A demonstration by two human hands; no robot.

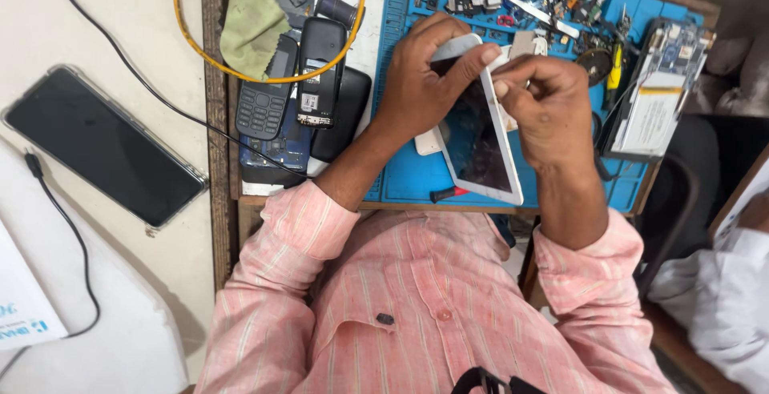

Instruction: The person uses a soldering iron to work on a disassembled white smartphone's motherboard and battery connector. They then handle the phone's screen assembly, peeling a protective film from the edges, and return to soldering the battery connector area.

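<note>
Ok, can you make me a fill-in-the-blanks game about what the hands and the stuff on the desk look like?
1. Both hands, left hand and right hand, hold a white-framed ____.
2. The work mat under it is coloured ____.
3. The looped cable near the keypad phones is ____.
4. The person's striped shirt is ____.

Missing words: tablet; blue; yellow; pink.

Probably a phone repair bench: blue work mat [404, 178], scattered tools [553, 6], old handsets [292, 94]
</note>
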